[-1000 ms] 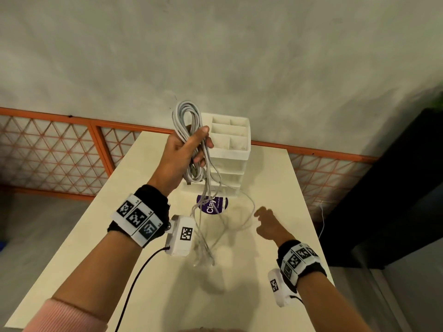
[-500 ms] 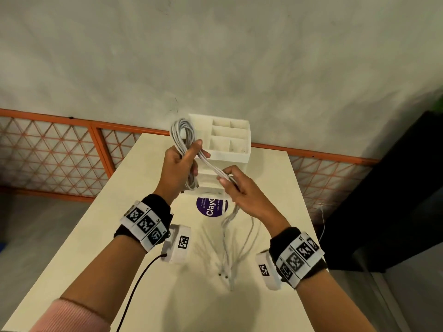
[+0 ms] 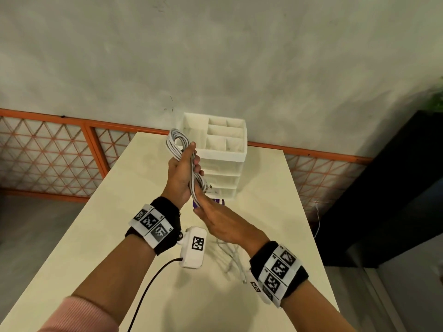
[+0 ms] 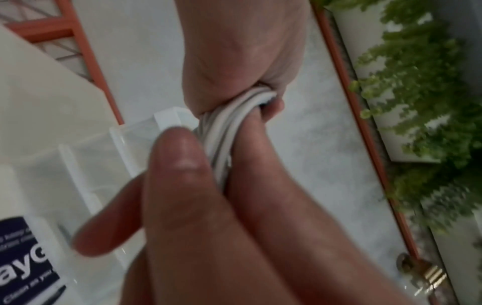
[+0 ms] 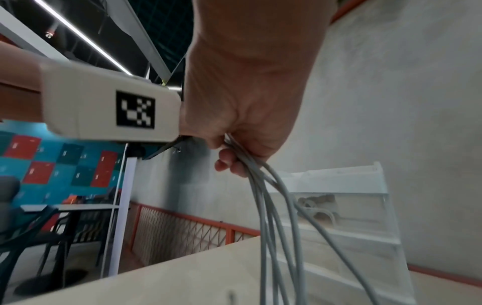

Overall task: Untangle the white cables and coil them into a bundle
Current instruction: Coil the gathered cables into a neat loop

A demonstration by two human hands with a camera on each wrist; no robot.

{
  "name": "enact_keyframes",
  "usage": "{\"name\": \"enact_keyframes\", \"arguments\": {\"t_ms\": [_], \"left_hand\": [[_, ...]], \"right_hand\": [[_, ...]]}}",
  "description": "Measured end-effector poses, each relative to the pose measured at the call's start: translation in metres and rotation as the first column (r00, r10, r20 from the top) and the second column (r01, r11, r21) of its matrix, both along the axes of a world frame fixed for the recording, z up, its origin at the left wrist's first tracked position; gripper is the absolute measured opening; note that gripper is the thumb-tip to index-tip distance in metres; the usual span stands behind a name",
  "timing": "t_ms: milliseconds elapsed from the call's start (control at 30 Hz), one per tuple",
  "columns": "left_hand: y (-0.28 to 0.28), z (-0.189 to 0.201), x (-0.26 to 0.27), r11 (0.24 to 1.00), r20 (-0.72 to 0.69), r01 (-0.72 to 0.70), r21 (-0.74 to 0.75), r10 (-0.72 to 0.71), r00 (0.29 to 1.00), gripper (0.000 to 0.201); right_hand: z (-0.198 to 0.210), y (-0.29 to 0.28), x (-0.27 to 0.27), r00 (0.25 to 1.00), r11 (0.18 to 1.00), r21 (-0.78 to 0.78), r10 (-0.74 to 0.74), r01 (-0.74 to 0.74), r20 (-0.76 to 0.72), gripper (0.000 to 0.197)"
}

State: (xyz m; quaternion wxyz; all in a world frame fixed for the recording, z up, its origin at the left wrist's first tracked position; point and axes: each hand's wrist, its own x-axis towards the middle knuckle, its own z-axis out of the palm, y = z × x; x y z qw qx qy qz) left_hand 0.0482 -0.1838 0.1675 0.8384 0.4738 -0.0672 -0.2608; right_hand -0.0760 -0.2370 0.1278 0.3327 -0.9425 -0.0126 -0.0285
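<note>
Dropped right hand (image 3: 223, 224) below left hand (image 3: 183, 174), both clenched on coiled white cables (image 3: 176, 142); dangling ends could've snagged white plastic drawer organiser (image 3: 227, 161) w/ next wrap.

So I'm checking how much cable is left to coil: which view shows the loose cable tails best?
The right wrist view: the loose cable tails hang below the right hand. The head view mostly hides them; the left wrist view shows only gripped strands.
</note>
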Motion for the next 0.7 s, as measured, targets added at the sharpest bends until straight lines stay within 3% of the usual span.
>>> {"name": "enact_keyframes", "arguments": {"t_ms": [100,167,267,300,367,433,467,600,700], "left_hand": [[0.001,-0.001,0.001,0.997,-0.104,-0.029,-0.07,0.022,0.994,0.03],[0.005,0.001,0.009,0.988,-0.159,-0.036,-0.148,0.012,0.987,0.029],[0.011,0.003,0.016,0.98,-0.155,0.009,-0.199,-0.041,0.987,0.028],[0.012,0.003,0.015,0.982,-0.125,0.041,-0.185,-0.065,0.99,0.028],[0.012,0.003,0.011,0.985,-0.065,0.099,-0.141,-0.109,0.992,0.028],[0.014,0.004,0.009,0.984,-0.037,0.137,-0.116,-0.142,0.989,0.028],[0.015,0.005,0.008,0.982,-0.02,0.154,-0.107,-0.157,0.987,0.028],[0.017,0.011,0.01,0.979,0.142,0.202,0.003,-0.201,0.969,0.028],[0.016,0.014,0.003,0.963,0.221,0.258,0.083,-0.27,0.937,0.029]], "right_hand": [[0.0,-0.008,-0.004,0.999,0.994,0.103,0.04,-0.041,0.012,0.068],[0.004,-0.02,-0.008,0.999,0.957,0.288,0.017,-0.026,0.035,0.061],[0.008,-0.038,-0.012,0.991,0.787,0.606,-0.132,0.116,-0.019,0.045],[0.009,-0.043,-0.011,0.982,0.774,0.608,-0.175,0.178,-0.064,0.034],[0.017,-0.05,-0.011,0.965,0.865,0.43,-0.214,0.26,-0.154,0.014],[0.027,-0.057,-0.011,0.946,0.95,0.15,-0.24,0.275,-0.218,0.029],[0.033,-0.06,-0.011,0.942,0.96,0.081,-0.244,0.269,-0.232,0.031],[0.062,-0.073,-0.017,0.976,0.97,0.22,-0.054,0.101,-0.209,0.02],[0.085,-0.075,-0.015,0.994,0.965,0.25,-0.066,0.085,-0.085,0.018]]}}
